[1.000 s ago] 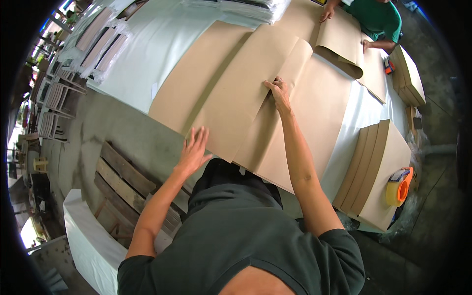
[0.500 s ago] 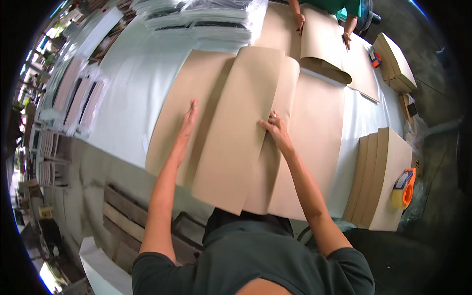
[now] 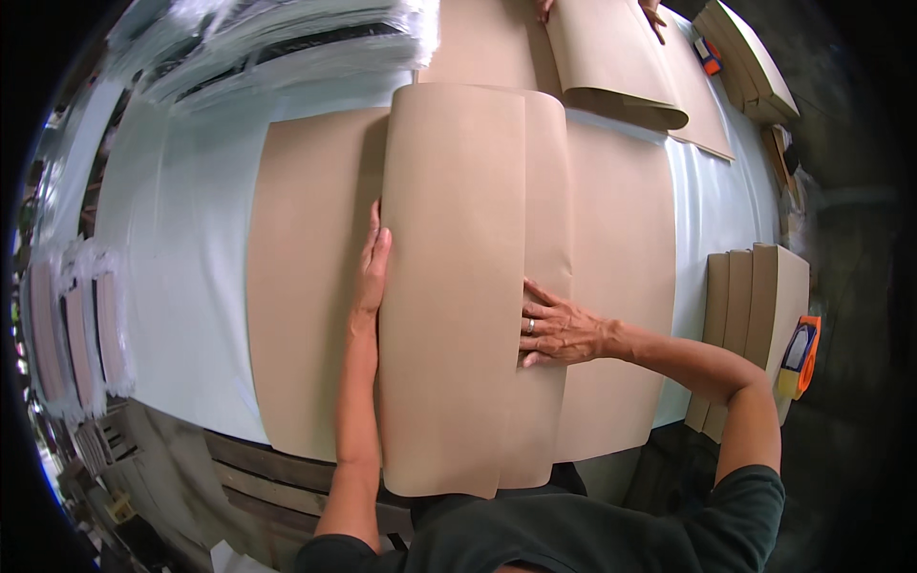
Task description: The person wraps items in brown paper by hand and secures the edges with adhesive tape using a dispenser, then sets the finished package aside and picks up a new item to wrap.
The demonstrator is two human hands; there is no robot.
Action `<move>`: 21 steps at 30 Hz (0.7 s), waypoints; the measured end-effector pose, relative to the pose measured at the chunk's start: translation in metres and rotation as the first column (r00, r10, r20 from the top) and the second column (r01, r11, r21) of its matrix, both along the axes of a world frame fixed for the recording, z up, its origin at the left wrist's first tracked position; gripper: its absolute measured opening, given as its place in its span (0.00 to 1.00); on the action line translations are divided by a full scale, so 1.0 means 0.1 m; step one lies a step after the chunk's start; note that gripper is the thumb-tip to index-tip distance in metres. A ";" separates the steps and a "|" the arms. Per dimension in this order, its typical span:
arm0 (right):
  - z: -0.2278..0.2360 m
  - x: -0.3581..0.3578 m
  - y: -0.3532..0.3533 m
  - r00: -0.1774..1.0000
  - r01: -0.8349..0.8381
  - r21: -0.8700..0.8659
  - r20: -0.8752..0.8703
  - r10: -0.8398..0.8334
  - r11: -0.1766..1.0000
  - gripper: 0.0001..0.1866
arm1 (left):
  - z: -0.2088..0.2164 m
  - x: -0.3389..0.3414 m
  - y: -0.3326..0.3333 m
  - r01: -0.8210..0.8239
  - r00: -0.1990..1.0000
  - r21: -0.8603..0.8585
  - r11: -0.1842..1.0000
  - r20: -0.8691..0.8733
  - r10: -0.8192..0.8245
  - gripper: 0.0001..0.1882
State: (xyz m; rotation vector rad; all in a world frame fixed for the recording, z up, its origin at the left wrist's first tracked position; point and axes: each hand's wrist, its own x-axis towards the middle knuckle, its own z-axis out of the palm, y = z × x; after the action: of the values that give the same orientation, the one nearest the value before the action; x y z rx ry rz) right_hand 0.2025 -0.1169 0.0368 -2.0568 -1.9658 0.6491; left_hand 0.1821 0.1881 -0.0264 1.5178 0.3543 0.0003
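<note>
A large brown paper sheet [image 3: 454, 286] lies folded over on itself, curving round at both long sides, on top of a flat brown sheet [image 3: 626, 286]. Against its left rounded edge rests my left hand [image 3: 374, 267], fingers stretched along the curve and partly hidden by it. My right hand [image 3: 564, 329], with a ring on one finger, lies flat and spread on the right-hand folded layer. Its fingertips reach the free edge of the overlapping flap, and seem to slip slightly beneath it. Neither hand grips anything.
Across the table another person's hand [image 3: 653, 19] is beside a second curled brown sheet [image 3: 611, 57]. Plastic-wrapped stacks [image 3: 296, 48] stand at the far left. Folded brown stacks [image 3: 740, 325] and a tape dispenser [image 3: 800, 355] are at the right. A white covering [image 3: 172, 258] spans the table.
My left hand has come in against the sheet's left edge. My right hand has moved nearer me and flattened, fingers spread. The folded sheet stands straighter, and the view has shifted.
</note>
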 end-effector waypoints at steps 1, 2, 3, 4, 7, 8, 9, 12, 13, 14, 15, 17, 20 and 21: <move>-0.02 -0.01 0.02 1.000 0.012 0.015 0.019 -0.012 1.000 0.25 | 0.00 -0.01 0.00 -0.007 1.000 0.014 1.000 -0.002 0.007 0.38; -0.03 -0.02 0.04 0.999 0.022 0.029 0.038 -0.023 0.999 0.24 | -0.01 -0.01 0.00 -0.011 1.000 0.026 1.000 -0.001 0.011 0.37; -0.05 -0.01 0.05 0.999 0.031 0.021 0.028 -0.032 0.999 0.24 | -0.02 -0.01 -0.01 -0.015 1.000 0.034 0.999 -0.002 0.015 0.37; -0.05 0.00 0.07 0.998 0.023 0.036 0.050 -0.024 0.999 0.23 | -0.01 0.00 0.00 -0.018 1.000 0.050 0.999 0.000 0.018 0.37; -0.03 0.00 0.06 0.996 0.006 0.043 0.084 -0.009 0.999 0.21 | 0.01 -0.01 -0.02 -0.025 1.000 0.081 0.996 -0.003 0.025 0.36; -0.03 0.01 0.06 0.994 -0.011 0.040 0.106 0.007 0.999 0.20 | 0.02 -0.01 -0.02 -0.025 1.000 0.094 0.995 0.000 0.025 0.35; -0.02 0.02 0.06 0.995 -0.011 0.037 0.102 0.007 0.999 0.20 | 0.02 0.00 -0.02 -0.026 1.000 0.105 0.994 -0.001 0.027 0.35; -0.06 0.01 0.07 0.994 -0.045 0.023 0.097 0.043 0.999 0.20 | 0.05 -0.01 -0.01 -0.030 1.000 0.149 0.988 -0.001 0.031 0.34; -0.08 0.00 0.06 0.993 -0.029 0.044 0.113 0.024 0.999 0.19 | 0.06 0.00 -0.01 -0.030 1.000 0.163 0.986 0.001 0.030 0.34; -0.10 -0.02 0.05 0.992 -0.013 0.065 0.129 0.005 0.998 0.19 | 0.07 0.00 -0.02 -0.027 1.000 0.173 0.985 0.000 0.028 0.33; -0.11 -0.02 0.03 0.992 -0.016 0.066 0.124 0.007 0.998 0.19 | 0.08 0.00 -0.03 -0.026 1.000 0.190 0.981 -0.002 0.027 0.33; -0.09 -0.01 0.04 0.988 -0.038 0.080 0.154 0.025 0.996 0.20 | 0.11 0.00 -0.02 -0.020 1.000 0.235 0.972 -0.009 0.023 0.32; -0.12 -0.03 0.04 0.985 -0.025 0.099 0.175 0.007 0.995 0.20 | 0.20 0.00 -0.03 0.010 0.998 0.345 0.938 -0.056 0.010 0.31; -0.12 -0.03 0.04 0.984 -0.028 0.100 0.176 0.010 0.995 0.20 | 0.24 -0.01 -0.05 0.025 0.995 0.401 0.916 -0.094 0.014 0.31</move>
State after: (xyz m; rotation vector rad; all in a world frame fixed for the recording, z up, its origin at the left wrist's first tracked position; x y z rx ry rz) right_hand 0.1999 -0.1132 0.0245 -2.0988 -2.0681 0.3725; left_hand 0.1814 0.1828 -0.0021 1.9327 0.4453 -0.0039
